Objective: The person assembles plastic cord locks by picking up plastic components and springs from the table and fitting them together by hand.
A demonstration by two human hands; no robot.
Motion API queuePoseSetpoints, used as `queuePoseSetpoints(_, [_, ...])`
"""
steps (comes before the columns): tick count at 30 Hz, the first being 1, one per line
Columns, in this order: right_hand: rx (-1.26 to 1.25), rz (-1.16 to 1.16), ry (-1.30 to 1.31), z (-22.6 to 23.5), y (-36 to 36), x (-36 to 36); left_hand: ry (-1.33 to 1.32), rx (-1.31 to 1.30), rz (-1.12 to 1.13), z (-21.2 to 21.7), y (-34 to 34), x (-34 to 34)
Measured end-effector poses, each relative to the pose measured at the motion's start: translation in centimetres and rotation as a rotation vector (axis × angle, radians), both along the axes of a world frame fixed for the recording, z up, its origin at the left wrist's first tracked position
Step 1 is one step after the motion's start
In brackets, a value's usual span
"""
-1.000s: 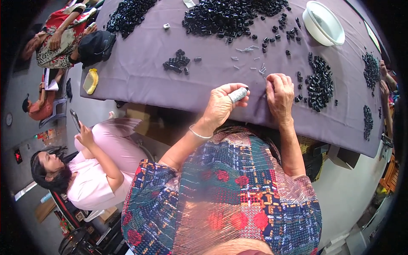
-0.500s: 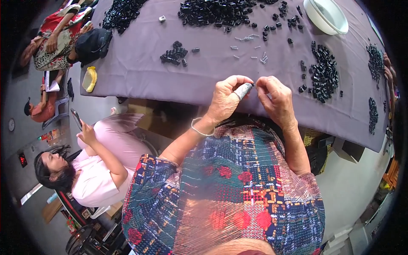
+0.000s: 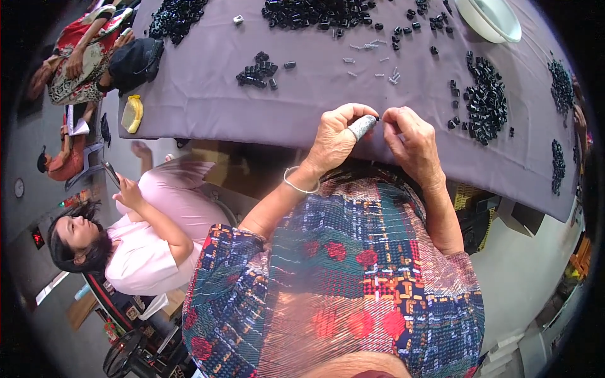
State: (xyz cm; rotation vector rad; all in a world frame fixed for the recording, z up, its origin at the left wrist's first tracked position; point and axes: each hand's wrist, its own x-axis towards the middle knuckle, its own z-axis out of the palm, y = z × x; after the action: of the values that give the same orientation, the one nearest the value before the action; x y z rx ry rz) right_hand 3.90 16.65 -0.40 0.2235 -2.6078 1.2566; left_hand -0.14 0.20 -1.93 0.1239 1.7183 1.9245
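Note:
My left hand [image 3: 333, 140] is closed in a pinch above the table's near edge, with a grey wrapping [image 3: 362, 128] round one digit and a white bangle on the wrist. A small black part [image 3: 377, 118] shows at its fingertips. Close beside it, my right hand [image 3: 413, 143] has thumb and forefinger pressed together; whatever lies between them is too small to make out. Beyond the hands are loose metal springs [image 3: 394, 77]. A small cluster of black cylindrical parts [image 3: 257, 72] lies to their left, and a bigger heap of black parts [image 3: 486, 104] to the right.
Large black heaps [image 3: 315, 12] cover the far side of the purple-grey tablecloth [image 3: 208, 94]. A white basin [image 3: 488, 19] stands far right, a yellow-edged pad [image 3: 132, 114] at the left edge. A seated person in pink [image 3: 145, 252] holds a phone; others sit farther left.
My hands stay pinched close together, with the right fingertips slightly nearer the left. The view has shifted slightly. The person in pink now shows a raised second hand near the table.

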Motion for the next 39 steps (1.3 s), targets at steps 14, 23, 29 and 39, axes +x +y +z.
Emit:
queuePoseSetpoints(14, [0.084, 0.023, -0.005, -0.28, -0.11, 0.19, 0.179, -0.195, 0.016, -0.07, 0.25, 0.53])
queuePoseSetpoints(23, [0.083, 0.031, -0.01, -0.24, -0.01, -0.02, 0.321, -0.218, 0.01, -0.33, 0.19, 0.51])
queuePoseSetpoints(29, [0.064, 0.036, -0.03, -0.01, -0.13, -0.06, 0.086, -0.113, 0.012, -0.13, 0.02, 0.25])
queuePoseSetpoints(39, [0.072, 0.001, -0.026, -0.48, -0.27, 0.24, 0.385, -0.251, 0.027, -0.27, 0.37, 0.44])
